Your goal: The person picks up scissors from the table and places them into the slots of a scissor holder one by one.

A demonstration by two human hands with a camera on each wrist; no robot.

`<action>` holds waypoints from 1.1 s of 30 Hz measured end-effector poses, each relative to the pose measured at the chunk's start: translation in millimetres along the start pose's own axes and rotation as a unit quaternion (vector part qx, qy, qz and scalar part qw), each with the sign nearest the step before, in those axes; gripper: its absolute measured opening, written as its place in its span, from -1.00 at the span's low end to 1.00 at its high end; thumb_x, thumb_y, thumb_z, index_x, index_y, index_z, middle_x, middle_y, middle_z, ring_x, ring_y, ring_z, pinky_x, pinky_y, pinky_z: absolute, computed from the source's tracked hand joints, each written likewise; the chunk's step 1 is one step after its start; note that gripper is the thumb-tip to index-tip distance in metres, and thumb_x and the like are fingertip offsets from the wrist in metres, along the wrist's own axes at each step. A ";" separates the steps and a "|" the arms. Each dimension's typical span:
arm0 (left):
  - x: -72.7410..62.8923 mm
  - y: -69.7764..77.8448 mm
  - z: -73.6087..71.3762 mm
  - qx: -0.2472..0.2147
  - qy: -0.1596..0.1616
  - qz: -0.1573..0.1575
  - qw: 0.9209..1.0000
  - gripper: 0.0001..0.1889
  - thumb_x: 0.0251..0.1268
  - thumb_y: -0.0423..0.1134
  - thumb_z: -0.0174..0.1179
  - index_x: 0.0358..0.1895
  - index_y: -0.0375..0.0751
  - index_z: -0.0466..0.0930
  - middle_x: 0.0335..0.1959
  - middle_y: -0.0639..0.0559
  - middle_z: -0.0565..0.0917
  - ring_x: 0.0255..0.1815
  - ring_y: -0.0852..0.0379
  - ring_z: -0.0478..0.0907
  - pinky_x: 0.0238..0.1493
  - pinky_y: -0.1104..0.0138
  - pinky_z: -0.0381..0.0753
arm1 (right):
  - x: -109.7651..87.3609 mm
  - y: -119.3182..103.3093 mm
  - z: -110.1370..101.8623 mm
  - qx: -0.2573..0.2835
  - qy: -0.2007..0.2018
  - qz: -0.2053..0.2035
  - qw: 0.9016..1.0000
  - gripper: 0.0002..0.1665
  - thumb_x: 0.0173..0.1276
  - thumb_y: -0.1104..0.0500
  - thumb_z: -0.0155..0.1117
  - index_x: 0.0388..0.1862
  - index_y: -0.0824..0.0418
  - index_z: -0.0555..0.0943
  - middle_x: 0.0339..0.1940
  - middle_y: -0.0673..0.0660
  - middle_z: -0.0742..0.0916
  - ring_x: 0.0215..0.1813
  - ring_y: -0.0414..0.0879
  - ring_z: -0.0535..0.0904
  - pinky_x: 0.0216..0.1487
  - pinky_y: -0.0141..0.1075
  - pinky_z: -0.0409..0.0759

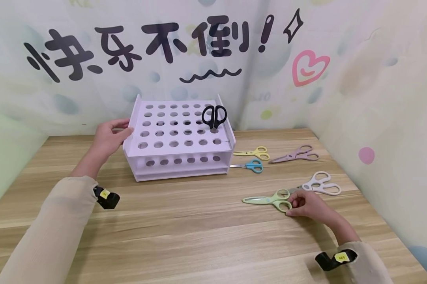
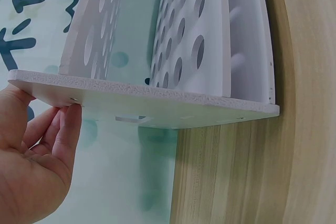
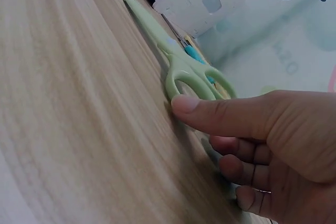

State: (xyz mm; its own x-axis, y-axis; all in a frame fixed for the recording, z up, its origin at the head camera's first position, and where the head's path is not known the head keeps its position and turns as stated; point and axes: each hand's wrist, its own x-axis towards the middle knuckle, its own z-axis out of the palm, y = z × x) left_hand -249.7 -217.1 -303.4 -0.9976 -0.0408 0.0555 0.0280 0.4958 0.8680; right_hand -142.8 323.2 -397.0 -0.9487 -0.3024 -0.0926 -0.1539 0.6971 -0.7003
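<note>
My left hand (image 1: pixel 108 138) grips the edge of the left side panel of a white rack (image 1: pixel 183 148); the left wrist view shows its fingertips against the panel's outer face (image 2: pixel 157 109). Black-handled scissors (image 1: pixel 214 114) stand in a hole at the rack's right side, handles up. On the right, my right hand (image 1: pixel 307 205) pinches a handle loop of light green scissors (image 1: pixel 266 200). Their blade end points left, toward the rack, and looks covered in green. Just behind that hand lie white-handled scissors (image 1: pixel 321 183), their blades partly hidden.
Yellow scissors (image 1: pixel 259 153) and blue scissors (image 1: pixel 254 166) lie against the rack's right side, tips partly hidden. Farther right are purple scissors (image 1: pixel 298 154). A printed cloth (image 1: pixel 263 94) hangs behind the wooden table (image 1: pixel 185 236) and along its right side.
</note>
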 end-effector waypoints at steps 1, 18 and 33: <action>0.1 0.1 0.0 0.000 0.000 0.000 1.000 -0.45 0.34 -0.13 0.01 0.33 -0.30 0.21 0.14 -0.23 0.36 0.03 -0.01 0.38 -0.31 0.63 0.46 | 0.0 -0.7 -0.3 -0.001 0.000 0.002 1.000 -0.68 -0.04 0.21 0.48 -0.41 0.32 0.54 -0.52 0.05 0.52 -0.47 -0.25 0.40 -0.46 -0.42 0.42; 2.0 -1.6 -0.6 0.002 -0.005 -0.004 1.000 -0.45 0.35 -0.14 0.01 0.35 -0.26 0.20 0.14 -0.22 0.35 0.04 -0.03 0.37 -0.31 0.63 0.46 | 0.3 -1.5 -1.3 -0.010 0.044 -0.033 0.998 -0.80 0.00 0.14 0.46 -0.48 0.25 0.66 -0.52 -0.03 0.64 -0.44 -0.29 0.45 -0.48 -0.44 0.44; 0.8 -0.8 -0.8 -0.001 -0.004 -0.002 1.000 -0.45 0.34 -0.15 0.02 0.35 -0.27 0.20 0.14 -0.24 0.35 0.11 -0.09 0.36 -0.32 0.62 0.46 | -4.8 -25.5 -11.9 0.014 0.055 -0.002 0.998 -0.73 0.12 0.19 0.37 -0.27 0.37 0.65 -0.37 0.12 0.68 -0.37 -0.23 0.56 -0.38 -0.38 0.58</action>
State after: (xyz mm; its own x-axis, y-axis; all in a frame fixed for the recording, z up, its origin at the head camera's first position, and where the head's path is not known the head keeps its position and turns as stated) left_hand -250.5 -218.2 -303.7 -0.9982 -0.0351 0.0486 0.0250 0.4942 0.8690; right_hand -137.7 314.7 -370.3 -0.9728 -0.2312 -0.0120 -0.1522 0.6776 -0.7195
